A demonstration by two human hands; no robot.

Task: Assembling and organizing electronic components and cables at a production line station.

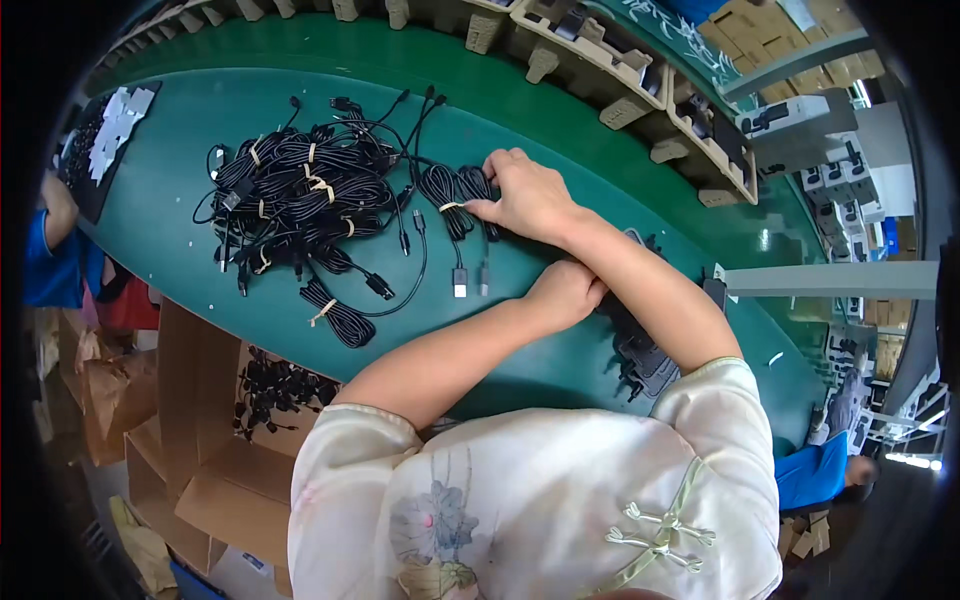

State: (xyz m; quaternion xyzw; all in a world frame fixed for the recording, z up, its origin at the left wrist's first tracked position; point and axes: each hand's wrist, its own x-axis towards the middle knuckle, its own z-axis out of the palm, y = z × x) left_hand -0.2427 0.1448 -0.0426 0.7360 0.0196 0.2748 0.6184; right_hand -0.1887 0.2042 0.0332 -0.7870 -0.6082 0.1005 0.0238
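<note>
My right hand [530, 196] reaches over the green table with its fingers curled at a coiled black USB cable [472, 187], whose plug hangs toward me. Right beside it lies another coiled black cable [438, 190] bound with a pale tie. Under my right forearm, my left hand [566, 296] is closed in a fist; whatever it may hold is hidden. A large heap of tied black cables [300, 185] spreads to the left of my hands. One separate tied bundle [338, 315] lies at the heap's near side.
Black power adapters [645, 360] are piled by my right elbow. Moulded cardboard trays [590, 50] line the far side. An open cardboard box [235, 490] with small black parts stands below the table's left edge. Other people in blue sit at left [60, 260] and right [815, 475].
</note>
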